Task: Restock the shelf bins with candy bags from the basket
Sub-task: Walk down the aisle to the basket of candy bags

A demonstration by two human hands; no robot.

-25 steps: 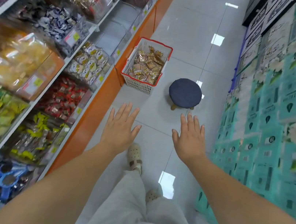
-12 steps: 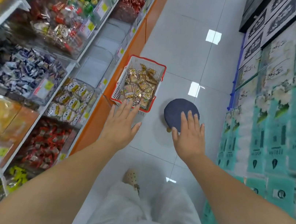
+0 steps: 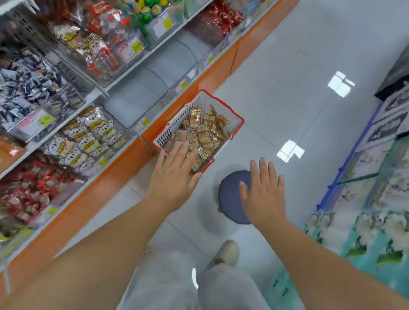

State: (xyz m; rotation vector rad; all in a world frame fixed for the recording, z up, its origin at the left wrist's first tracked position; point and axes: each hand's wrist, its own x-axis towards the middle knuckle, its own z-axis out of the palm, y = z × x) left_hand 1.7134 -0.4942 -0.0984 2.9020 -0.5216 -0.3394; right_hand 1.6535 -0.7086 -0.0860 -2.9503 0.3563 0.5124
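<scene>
Small candy bags [image 3: 201, 133] in glossy gold-and-pink film, heaped loose in a white lattice-walled basket [image 3: 173, 123] with a red rim, down on the pale tiled floor [image 3: 274, 85] hard against the orange shelf base [image 3: 210, 76]. Probably very light, soft and crinkly, slick enough to slide off one another (a big handful likely to shed a few at the edges); wrappers tough enough, contents impossible to judge. Best taken from the top of the heap, by a pinch on a sealed edge or a loose scoop of several at once. Left hand [image 3: 172, 176] over the near end of the basket, fingers straight and spread, closed on nothing; contact with the bags impossible to tell. Right hand [image 3: 264, 190] in front of a round dark-blue padded stool [image 3: 228, 201], fingers likewise apart and empty. Clear, rigid plastic shelf bins [image 3: 134, 102] just beside the basket, square-cornered, with yellow price tags on their fronts, several packed with foil-wrapped sweets.
</scene>
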